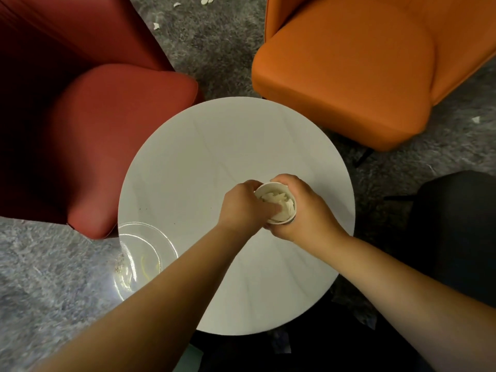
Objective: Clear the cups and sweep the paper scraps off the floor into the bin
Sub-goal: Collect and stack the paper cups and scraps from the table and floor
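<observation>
Head view: two hands [271, 210] grip one paper cup [276, 204] (scraps inside).

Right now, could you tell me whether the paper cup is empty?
No, the paper cup, gripped by the right hand, holds white paper scraps that the left hand reaches into.

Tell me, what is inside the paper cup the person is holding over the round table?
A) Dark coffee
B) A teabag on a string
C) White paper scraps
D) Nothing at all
C: looking down into the paper cup, which the right hand grips from the side, pale torn paper scraps fill it, and the left hand has its fingers at the rim.
</observation>
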Motion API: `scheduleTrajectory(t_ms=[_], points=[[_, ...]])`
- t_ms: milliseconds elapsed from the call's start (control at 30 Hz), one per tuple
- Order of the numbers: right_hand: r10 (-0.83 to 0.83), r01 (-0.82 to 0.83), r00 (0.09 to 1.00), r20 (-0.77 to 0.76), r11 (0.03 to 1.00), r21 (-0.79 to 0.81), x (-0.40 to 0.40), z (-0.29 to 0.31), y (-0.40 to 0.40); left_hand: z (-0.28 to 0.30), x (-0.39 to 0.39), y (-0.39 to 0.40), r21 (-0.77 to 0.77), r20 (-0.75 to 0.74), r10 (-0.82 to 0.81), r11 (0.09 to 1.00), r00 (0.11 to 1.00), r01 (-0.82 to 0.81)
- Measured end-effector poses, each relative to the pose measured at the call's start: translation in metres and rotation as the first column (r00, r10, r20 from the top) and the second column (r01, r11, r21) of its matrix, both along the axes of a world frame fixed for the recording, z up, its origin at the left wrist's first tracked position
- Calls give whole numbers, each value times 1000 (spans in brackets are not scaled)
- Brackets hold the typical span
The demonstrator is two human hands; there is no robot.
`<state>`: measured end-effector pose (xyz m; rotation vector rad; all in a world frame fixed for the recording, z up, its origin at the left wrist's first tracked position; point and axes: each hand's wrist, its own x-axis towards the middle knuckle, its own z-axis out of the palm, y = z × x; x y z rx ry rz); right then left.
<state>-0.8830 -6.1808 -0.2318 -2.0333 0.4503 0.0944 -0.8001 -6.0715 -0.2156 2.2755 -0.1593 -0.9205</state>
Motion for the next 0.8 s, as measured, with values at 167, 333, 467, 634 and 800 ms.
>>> scheduleTrajectory(t_ms=[167,333,467,634,800], points=[[44,-45,999,8,998,34,-12,6,-17,21,-20,-6,-114,-59,81,990,995,-88],[77,-77,997,12,997,25,-24,25,-39,42,-41,-4,-145,41,215,967,976,-207],[58,-58,998,18,998,-23,-32,39,-59,55,-54,1,-85,194,200,979,960,-186],[-42,43,999,25,999,-32,-37,45,-65,36,-55,30,165,242,9,985,970,-50],[-115,115,993,4,993,-19,-43,54,-67,23,-51,53,387,275,-224,916,935,105]])
